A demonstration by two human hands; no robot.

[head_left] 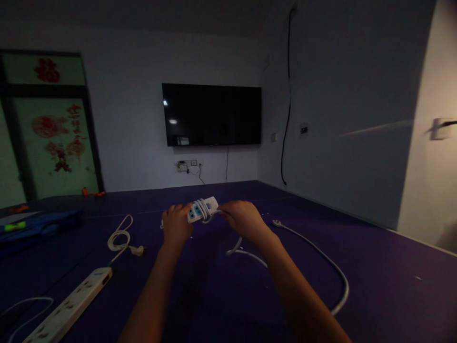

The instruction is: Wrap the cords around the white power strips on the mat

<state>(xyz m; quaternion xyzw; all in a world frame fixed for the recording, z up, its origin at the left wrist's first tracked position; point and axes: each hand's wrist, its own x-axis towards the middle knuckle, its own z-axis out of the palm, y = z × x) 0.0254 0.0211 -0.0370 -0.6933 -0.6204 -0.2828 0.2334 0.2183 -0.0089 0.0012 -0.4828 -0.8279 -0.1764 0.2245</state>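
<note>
My left hand (pixel 176 226) is closed around one end of a small white power strip (pixel 203 209), held in the air above the dark purple floor. Several turns of its white cable are wrapped round the strip's middle. My right hand (pixel 243 218) is closed on the cable right beside the strip's other end. From there the loose white cable (pixel 321 255) drops to the floor and runs in a wide loop to the right, ending in a plug (pixel 276 223).
A second, longer white power strip (pixel 71 305) lies on the floor at lower left, its cable coiled (pixel 119 238) behind it. A blue bag (pixel 39 227) sits at far left. A wall-mounted television (pixel 212 114) and wall sockets (pixel 187 165) face me.
</note>
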